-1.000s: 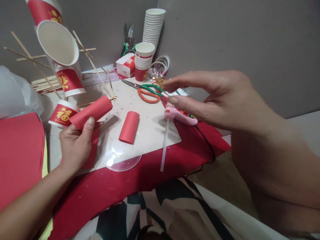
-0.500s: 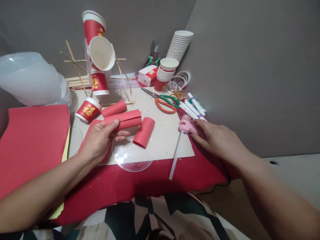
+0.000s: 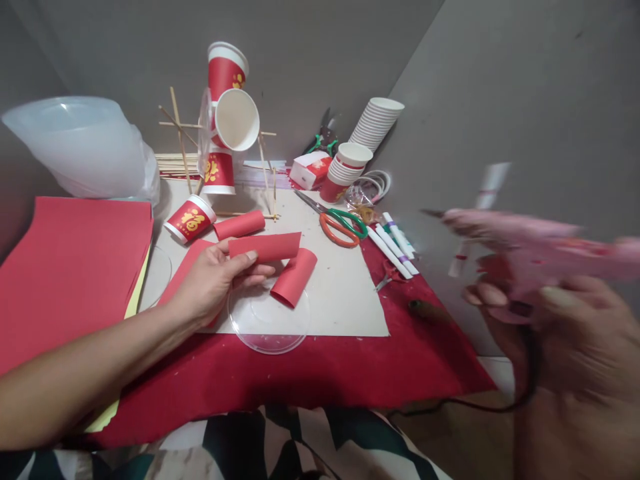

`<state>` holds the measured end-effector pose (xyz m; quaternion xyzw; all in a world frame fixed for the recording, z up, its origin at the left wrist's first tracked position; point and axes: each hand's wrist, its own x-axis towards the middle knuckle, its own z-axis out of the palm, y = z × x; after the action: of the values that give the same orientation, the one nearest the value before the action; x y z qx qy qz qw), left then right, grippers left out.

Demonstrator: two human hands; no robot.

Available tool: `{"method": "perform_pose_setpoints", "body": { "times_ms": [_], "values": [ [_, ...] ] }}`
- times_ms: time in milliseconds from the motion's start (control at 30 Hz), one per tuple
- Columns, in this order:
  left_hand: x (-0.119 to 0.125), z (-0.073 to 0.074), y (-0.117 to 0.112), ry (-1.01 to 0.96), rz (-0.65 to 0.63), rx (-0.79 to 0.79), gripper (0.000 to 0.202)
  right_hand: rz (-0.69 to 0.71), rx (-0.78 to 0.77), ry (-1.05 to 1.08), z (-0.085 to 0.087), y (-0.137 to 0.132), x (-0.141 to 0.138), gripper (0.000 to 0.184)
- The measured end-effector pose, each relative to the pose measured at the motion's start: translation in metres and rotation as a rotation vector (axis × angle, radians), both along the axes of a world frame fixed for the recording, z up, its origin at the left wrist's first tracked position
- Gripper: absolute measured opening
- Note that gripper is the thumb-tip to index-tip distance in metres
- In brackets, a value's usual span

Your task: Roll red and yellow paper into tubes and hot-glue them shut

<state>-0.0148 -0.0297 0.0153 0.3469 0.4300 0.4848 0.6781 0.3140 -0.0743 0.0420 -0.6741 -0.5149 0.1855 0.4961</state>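
My left hand [image 3: 220, 277] grips a rolled piece of red paper [image 3: 267, 247] between thumb and fingers, above the white sheet. Another red paper roll [image 3: 294, 279] stands tilted just right of it, and a third roll [image 3: 240, 227] lies behind. On the right, my right hand [image 3: 575, 347] is wrapped around the handle of a pink hot glue gun [image 3: 530, 233], raised off the table with its nozzle pointing left. The gun is motion-blurred. A blurred white strip [image 3: 493, 185] shows behind it. A clear plastic disc [image 3: 270, 337] lies below my left hand.
Red paper cups [image 3: 233, 120] are joined in a tower with thin wooden sticks [image 3: 180, 137]. Scissors [image 3: 343, 227], white sticks [image 3: 393, 243] and stacked cups [image 3: 345, 173] are at the right rear. Red sheets [image 3: 75, 267] lie left. The gun's cord [image 3: 480, 405] trails along the front.
My right hand has lifted the pink glue gun from the table and swung it right, closer to the camera. The left hand keeps the red roll, its seam now out of sight.
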Motion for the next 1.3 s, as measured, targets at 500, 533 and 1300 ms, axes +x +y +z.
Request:
{"method": "perform_pose_setpoints", "body": {
  "times_ms": [500, 533, 1300],
  "values": [
    [-0.004, -0.011, 0.01, 0.141, 0.068, 0.048, 0.022, 0.319, -0.162, 0.519, -0.041, 0.039, -0.03, 0.032],
    [-0.005, -0.012, 0.011, 0.159, 0.052, 0.043, 0.022, 0.333, -0.16, 0.563, -0.041, 0.044, -0.027, 0.033],
    [-0.009, 0.049, -0.005, 0.485, 0.291, 0.247, 0.036, 0.409, -0.099, 0.482, -0.017, 0.065, -0.001, 0.042]
  ]
}}
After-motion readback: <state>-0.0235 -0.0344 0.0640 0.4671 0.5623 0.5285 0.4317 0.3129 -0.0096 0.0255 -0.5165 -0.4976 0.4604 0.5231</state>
